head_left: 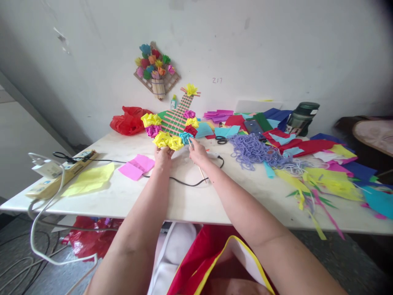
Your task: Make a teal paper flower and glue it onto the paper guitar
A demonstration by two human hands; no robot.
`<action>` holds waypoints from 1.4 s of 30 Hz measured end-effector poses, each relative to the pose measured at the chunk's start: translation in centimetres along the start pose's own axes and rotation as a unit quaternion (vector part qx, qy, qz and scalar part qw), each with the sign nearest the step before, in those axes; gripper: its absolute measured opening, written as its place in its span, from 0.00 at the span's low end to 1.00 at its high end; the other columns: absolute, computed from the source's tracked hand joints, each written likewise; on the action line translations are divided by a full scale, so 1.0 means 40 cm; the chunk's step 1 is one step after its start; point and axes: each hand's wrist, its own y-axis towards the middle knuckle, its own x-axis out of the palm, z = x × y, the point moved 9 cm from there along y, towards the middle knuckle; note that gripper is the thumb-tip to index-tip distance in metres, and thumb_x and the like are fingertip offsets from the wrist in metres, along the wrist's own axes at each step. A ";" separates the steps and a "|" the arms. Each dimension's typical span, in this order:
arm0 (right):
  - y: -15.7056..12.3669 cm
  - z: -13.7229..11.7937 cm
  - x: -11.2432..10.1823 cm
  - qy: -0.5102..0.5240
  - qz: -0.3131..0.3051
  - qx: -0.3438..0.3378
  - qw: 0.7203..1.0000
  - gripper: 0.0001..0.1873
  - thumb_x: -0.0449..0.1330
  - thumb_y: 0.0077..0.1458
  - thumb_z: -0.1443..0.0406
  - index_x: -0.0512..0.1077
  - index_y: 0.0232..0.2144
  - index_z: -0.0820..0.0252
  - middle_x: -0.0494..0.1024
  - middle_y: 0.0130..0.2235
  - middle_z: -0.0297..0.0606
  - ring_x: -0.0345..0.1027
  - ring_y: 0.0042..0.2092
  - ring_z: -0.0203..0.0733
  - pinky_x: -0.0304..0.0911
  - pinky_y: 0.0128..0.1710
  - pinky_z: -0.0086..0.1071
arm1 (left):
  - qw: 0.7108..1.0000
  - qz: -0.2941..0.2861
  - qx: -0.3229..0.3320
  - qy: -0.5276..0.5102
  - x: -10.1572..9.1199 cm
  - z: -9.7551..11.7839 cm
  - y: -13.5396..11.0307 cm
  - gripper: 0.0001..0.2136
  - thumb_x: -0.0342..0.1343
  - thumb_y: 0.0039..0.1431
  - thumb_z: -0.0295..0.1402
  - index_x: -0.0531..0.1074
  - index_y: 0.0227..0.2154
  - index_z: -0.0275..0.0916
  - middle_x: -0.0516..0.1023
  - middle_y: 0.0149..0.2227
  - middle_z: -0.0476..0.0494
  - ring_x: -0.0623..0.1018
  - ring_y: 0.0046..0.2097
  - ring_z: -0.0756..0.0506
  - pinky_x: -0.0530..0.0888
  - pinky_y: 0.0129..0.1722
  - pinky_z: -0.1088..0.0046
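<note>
A guitar-shaped craft (pixel 178 119) of thin sticks woven over green backing stands tilted up above the table. Yellow, magenta, red and blue crepe-paper flowers line its lower body, and a yellow flower (pixel 191 89) tops its neck. My left hand (pixel 162 155) is closed on its bottom edge under the yellow flowers, with the fingertips hidden behind it. At the lower right, my right hand (pixel 198 150) is closed round a thin wooden stick (pixel 202 174), whose upper end lies by the blue flower (pixel 185 137).
Purple yarn (pixel 256 149), scissors (pixel 221 139), coloured paper (pixel 334 180) and a dark bottle (pixel 302 119) fill the right side. At left are a power strip (pixel 61 176), yellow paper (pixel 90 179), pink paper (pixel 136 166) and a red plastic bag (pixel 129 120). A black cable (pixel 187 183) crosses the table.
</note>
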 end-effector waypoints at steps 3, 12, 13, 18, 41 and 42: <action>0.001 -0.008 -0.001 -0.089 0.003 -0.017 0.996 0.27 0.47 0.58 0.69 0.58 0.60 0.56 0.77 0.45 0.43 0.70 0.46 0.47 0.64 0.46 0.38 | 1.000 -0.006 0.001 0.001 0.000 -0.001 0.002 0.21 0.56 0.47 0.20 0.67 0.44 0.45 0.77 0.34 0.50 0.78 0.32 0.50 0.75 0.36 0.73; -0.001 -0.020 0.010 -0.209 -0.007 -0.040 0.977 0.26 0.44 0.58 0.68 0.57 0.59 0.58 0.77 0.43 0.47 0.71 0.45 0.49 0.62 0.43 0.37 | 1.000 -0.001 0.004 0.002 -0.007 -0.006 0.006 0.20 0.56 0.45 0.19 0.68 0.41 0.44 0.77 0.34 0.49 0.78 0.31 0.50 0.75 0.33 0.74; -0.002 -0.022 0.011 -0.212 -0.007 -0.041 0.976 0.26 0.44 0.58 0.68 0.57 0.59 0.58 0.77 0.43 0.47 0.71 0.45 0.49 0.62 0.43 0.37 | 1.000 -0.001 0.005 0.002 -0.007 -0.006 0.006 0.19 0.56 0.45 0.19 0.68 0.41 0.44 0.76 0.34 0.49 0.77 0.31 0.51 0.75 0.33 0.74; -0.011 -0.031 0.007 -0.210 0.006 -0.034 0.977 0.25 0.43 0.58 0.69 0.57 0.59 0.59 0.77 0.43 0.46 0.71 0.45 0.48 0.62 0.42 0.37 | 1.000 0.002 0.004 -0.006 -0.005 -0.007 0.003 0.18 0.55 0.44 0.19 0.68 0.39 0.43 0.75 0.30 0.51 0.76 0.29 0.52 0.75 0.34 0.73; -0.015 -0.019 -0.008 -0.135 0.039 0.034 0.990 0.23 0.44 0.59 0.69 0.59 0.56 0.57 0.77 0.43 0.45 0.71 0.45 0.47 0.62 0.43 0.37 | 1.000 -0.013 0.004 -0.014 0.017 -0.010 -0.009 0.20 0.54 0.44 0.18 0.68 0.40 0.43 0.77 0.35 0.49 0.78 0.32 0.50 0.75 0.35 0.73; -0.016 -0.019 -0.009 -0.134 0.041 0.035 0.990 0.23 0.44 0.59 0.68 0.59 0.56 0.57 0.77 0.43 0.45 0.71 0.45 0.47 0.62 0.42 0.37 | 1.000 -0.012 0.002 -0.017 0.018 -0.010 -0.009 0.20 0.54 0.43 0.17 0.68 0.40 0.43 0.77 0.35 0.49 0.78 0.32 0.50 0.75 0.35 0.73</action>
